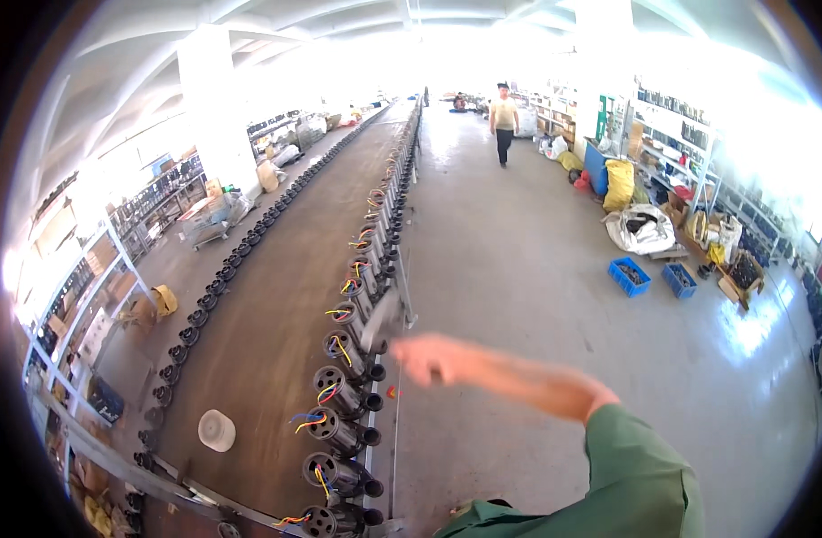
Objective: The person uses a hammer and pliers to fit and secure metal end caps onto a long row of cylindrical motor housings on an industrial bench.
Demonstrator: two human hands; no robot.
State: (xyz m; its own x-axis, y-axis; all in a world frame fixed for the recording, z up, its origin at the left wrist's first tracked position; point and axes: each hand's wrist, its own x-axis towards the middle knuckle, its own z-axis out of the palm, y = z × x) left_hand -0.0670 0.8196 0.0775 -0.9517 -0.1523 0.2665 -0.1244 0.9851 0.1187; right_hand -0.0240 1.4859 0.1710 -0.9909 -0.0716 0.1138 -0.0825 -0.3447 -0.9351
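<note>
My right hand [424, 359] reaches in from the right, its green sleeve [639, 466] pushed up to the elbow. Its fingers look closed, though motion smears them. A pale grey blurred shape [384, 320] shows just beyond the fingers, and a small dark end sticks out under the fist. I cannot make out what the hand holds. Beside it runs a row of dark cylindrical pump-like housings [334, 390], tilted along the right edge of a long brown bench [276, 296]. Coloured wires [326, 392] stick out of their round ends. My left hand is out of the picture.
A row of black round parts [198, 318] lines the bench's left edge. On the bench lies a white round object [216, 431]. A person [504, 125] stands in the aisle. Blue crates [629, 277], sacks [642, 229] and shelves [675, 134] occupy the right side.
</note>
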